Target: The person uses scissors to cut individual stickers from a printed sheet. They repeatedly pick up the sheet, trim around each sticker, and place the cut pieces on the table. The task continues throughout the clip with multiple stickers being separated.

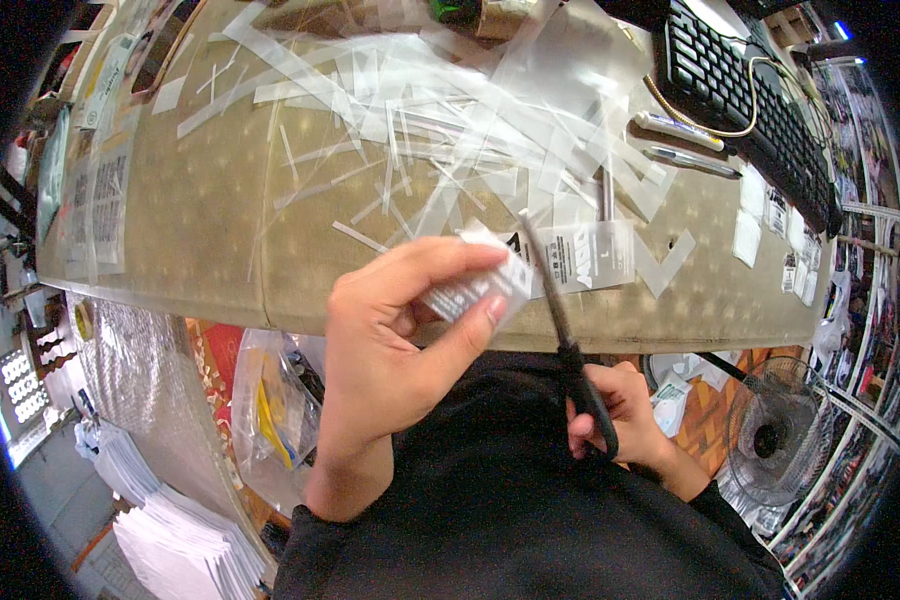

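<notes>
Between the thumb and fingers of my left hand (390,335) is a small white printed label (480,285), tilted above the table's near edge. My right hand (620,410) grips the black handle of a pair of scissors (567,345), whose long blades point up and away, just right of the label. The blades look closed or nearly so. Behind them, a clear printed plastic strip (600,257) lies flat on the table. Many thin clear and white cut strips (400,130) are heaped beyond my hands.
The tan table (210,230) bears a black keyboard (760,110) with a cable at the far right. A marker (680,131) and a pen (695,162) lie nearby, beside small white labels (748,235). Below stand a fan (778,435), a plastic bag (275,410) and stacked white sheets (185,535).
</notes>
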A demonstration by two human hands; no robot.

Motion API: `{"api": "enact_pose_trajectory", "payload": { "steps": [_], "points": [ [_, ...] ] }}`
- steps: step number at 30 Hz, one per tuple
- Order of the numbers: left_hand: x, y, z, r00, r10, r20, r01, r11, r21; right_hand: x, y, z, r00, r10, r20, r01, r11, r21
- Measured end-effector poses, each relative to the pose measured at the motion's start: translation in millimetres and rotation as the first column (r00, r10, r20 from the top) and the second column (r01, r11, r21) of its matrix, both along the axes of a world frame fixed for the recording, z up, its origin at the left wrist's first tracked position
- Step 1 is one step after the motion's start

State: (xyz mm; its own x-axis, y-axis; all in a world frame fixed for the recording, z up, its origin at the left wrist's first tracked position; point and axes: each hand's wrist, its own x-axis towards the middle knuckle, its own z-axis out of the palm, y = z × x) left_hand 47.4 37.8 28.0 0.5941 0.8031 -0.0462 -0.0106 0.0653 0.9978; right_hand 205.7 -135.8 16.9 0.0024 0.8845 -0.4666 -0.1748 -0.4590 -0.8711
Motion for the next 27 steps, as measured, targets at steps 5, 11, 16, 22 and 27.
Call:
{"api": "enact_pose_trajectory", "payload": {
  "steps": [5, 11, 16, 22, 27],
  "points": [
    [16.3, -3.9, 2.1, 0.967, 0.249, 0.048, -0.252, 0.963, 0.09, -1.1, 1.4, -1.9, 0.99, -0.122, -0.074, 0.127, 0.99, 0.06],
    [24.4, -10.2, -4.2, 0.952, 0.266, 0.15, -0.283, 0.954, 0.102, -9.2, 2.1, -7.8, 0.984, -0.107, -0.141, 0.125, 0.984, 0.126],
    [29.1, -11.9, -2.7, 0.929, 0.274, 0.249, -0.297, 0.953, 0.059, -10.7, 2.6, -6.6, 0.988, -0.088, -0.124, 0.104, 0.987, 0.125],
    [31.6, -16.4, -1.2, 0.942, 0.239, 0.235, -0.254, 0.966, 0.037, -12.2, 2.4, 0.0, 0.944, -0.272, -0.185, 0.293, 0.951, 0.102],
    [47.1, -36.9, -1.6, 0.942, 0.17, 0.289, -0.118, 0.975, -0.19, -10.6, 18.9, 15.6, 0.797, -0.584, -0.155, 0.604, 0.775, 0.183]
  ]
}}
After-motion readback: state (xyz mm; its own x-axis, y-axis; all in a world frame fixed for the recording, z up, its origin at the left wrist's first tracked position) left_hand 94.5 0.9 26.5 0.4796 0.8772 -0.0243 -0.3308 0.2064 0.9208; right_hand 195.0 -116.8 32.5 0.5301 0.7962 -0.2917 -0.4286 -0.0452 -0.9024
